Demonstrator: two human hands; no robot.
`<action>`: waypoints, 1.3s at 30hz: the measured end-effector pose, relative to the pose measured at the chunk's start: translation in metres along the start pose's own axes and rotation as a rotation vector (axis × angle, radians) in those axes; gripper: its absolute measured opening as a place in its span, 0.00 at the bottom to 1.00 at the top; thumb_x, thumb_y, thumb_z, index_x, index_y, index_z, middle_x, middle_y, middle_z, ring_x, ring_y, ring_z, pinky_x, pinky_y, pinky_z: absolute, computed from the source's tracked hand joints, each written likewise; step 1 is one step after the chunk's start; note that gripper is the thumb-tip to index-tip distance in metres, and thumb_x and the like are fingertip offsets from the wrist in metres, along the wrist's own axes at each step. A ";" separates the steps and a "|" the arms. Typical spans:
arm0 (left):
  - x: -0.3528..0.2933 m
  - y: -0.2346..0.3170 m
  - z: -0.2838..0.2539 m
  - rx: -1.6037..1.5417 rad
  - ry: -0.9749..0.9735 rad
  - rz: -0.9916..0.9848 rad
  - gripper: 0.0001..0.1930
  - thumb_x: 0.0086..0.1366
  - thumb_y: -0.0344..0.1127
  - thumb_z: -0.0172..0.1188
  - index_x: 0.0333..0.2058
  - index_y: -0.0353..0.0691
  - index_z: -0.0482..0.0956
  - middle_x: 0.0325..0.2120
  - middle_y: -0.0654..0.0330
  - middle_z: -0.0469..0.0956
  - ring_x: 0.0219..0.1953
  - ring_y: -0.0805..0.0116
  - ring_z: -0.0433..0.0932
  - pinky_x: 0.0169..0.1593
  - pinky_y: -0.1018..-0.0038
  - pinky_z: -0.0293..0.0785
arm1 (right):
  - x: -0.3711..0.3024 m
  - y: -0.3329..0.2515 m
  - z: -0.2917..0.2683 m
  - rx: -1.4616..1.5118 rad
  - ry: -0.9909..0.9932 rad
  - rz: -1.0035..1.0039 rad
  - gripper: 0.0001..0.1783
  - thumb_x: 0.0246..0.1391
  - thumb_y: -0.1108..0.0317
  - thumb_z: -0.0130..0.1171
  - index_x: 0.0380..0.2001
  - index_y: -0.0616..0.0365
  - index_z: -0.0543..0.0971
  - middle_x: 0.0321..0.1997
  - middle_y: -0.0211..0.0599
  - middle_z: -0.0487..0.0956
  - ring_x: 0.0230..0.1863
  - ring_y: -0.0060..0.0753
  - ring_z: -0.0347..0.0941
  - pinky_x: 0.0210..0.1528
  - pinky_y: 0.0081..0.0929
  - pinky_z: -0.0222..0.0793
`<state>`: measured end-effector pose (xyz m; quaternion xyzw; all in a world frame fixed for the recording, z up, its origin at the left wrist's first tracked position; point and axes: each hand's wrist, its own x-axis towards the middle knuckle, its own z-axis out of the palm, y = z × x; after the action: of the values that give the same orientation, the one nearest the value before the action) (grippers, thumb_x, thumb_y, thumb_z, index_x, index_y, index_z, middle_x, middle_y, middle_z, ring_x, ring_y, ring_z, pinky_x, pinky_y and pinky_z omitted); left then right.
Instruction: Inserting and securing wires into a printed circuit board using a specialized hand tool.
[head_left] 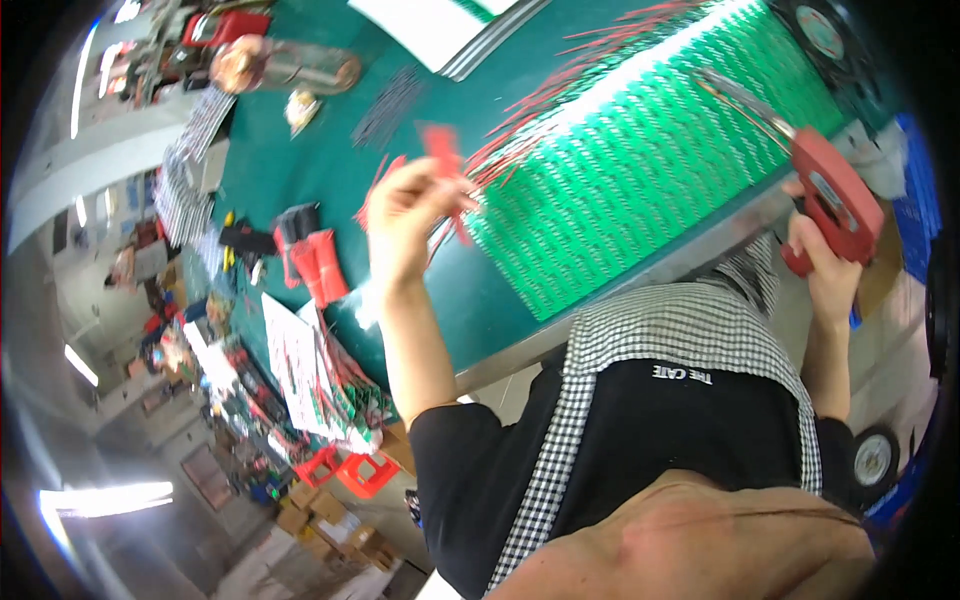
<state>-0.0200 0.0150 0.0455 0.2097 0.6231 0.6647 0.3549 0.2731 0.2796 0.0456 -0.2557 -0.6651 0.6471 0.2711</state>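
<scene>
My left hand (405, 205) is raised over the left end of a green circuit board panel (640, 190). Its fingers pinch thin red wires (440, 150), which are smeared by motion. At the right, my right hand (822, 262) grips the handle of a red soldering gun (840, 195). The gun's metal tip and a thin guide beside it reach over the panel's right part. Rows of small silvery joints cover the panel, and a fringe of red wires (540, 110) sticks out along its far edge.
Bundles of red and black wires (312, 260) lie left on the green table (450, 320). Farther back are a clear bottle (310, 70), loose dark wires (388, 108) and a white sheet stack (415, 30). A dark reel (820, 35) stands at the far right.
</scene>
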 end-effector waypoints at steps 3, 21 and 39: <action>0.008 0.011 0.085 -0.093 -0.521 -0.375 0.08 0.55 0.25 0.53 0.34 0.29 0.73 0.25 0.54 0.76 0.25 0.68 0.76 0.32 0.77 0.73 | 0.005 0.000 0.000 -0.168 -0.042 -0.094 0.24 0.40 0.81 0.58 0.45 0.64 0.69 0.41 0.36 0.74 0.39 0.18 0.69 0.38 0.14 0.63; 0.033 -0.009 0.154 -0.284 -0.762 -0.617 0.06 0.57 0.27 0.53 0.31 0.29 0.73 0.24 0.54 0.76 0.26 0.68 0.77 0.31 0.77 0.74 | 0.032 -0.001 0.017 -0.577 -0.389 -0.695 0.29 0.35 0.62 0.61 0.44 0.63 0.70 0.35 0.43 0.76 0.31 0.38 0.75 0.29 0.25 0.70; 0.072 -0.045 0.074 1.456 -0.208 0.790 0.10 0.45 0.29 0.55 0.30 0.39 0.74 0.21 0.67 0.66 0.25 0.74 0.67 0.23 0.82 0.67 | 0.051 0.013 0.044 0.131 -0.306 0.392 0.23 0.43 0.74 0.59 0.45 0.62 0.68 0.41 0.38 0.74 0.42 0.27 0.71 0.40 0.21 0.67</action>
<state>-0.0051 0.1169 -0.0007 0.6500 0.7417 0.1486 -0.0727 0.2056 0.2837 0.0334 -0.2610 -0.5929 0.7600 0.0528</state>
